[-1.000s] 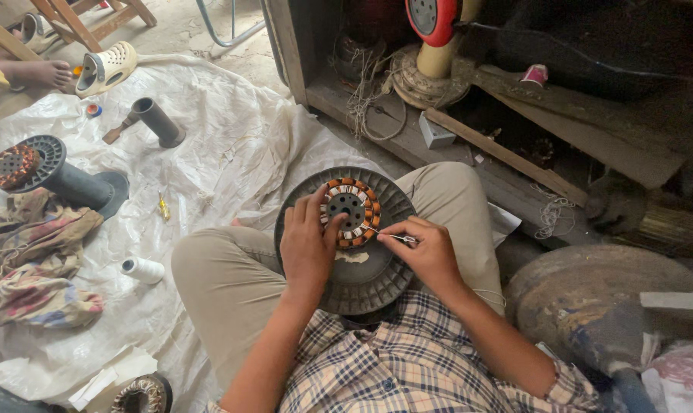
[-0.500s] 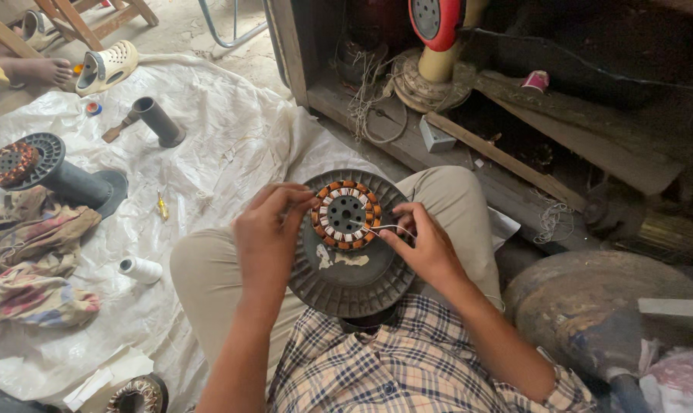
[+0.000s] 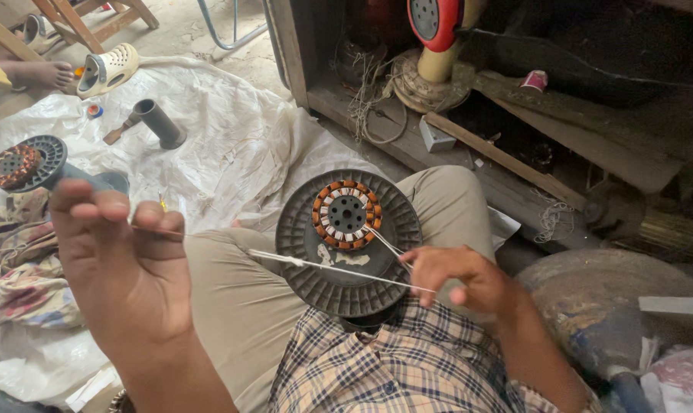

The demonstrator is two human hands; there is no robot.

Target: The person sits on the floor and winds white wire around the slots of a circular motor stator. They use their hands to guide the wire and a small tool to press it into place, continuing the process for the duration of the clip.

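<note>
A round black motor housing (image 3: 323, 275) rests on my lap, with a ring of copper coils (image 3: 345, 215) around its hub. A thin white thread (image 3: 316, 265) stretches taut across the housing. My left hand (image 3: 120, 268) is raised near the camera, left of the housing, pinching one end of the thread. My right hand (image 3: 457, 274) sits at the housing's right edge, fingers closed on the other end, where two strands run up to the coil ring.
A white plastic sheet (image 3: 231, 145) covers the floor. On it lie a second wound motor disc (image 3: 21, 163), a grey tube (image 3: 159, 122), a bundle of cloth (image 3: 17, 268) and a sandal (image 3: 107, 70). A dark wooden shelf (image 3: 515, 145) with clutter stands ahead.
My left hand left the coil ring and drew away to the left and up, pulling the thread taut. My right hand slid down to the housing's right edge.
</note>
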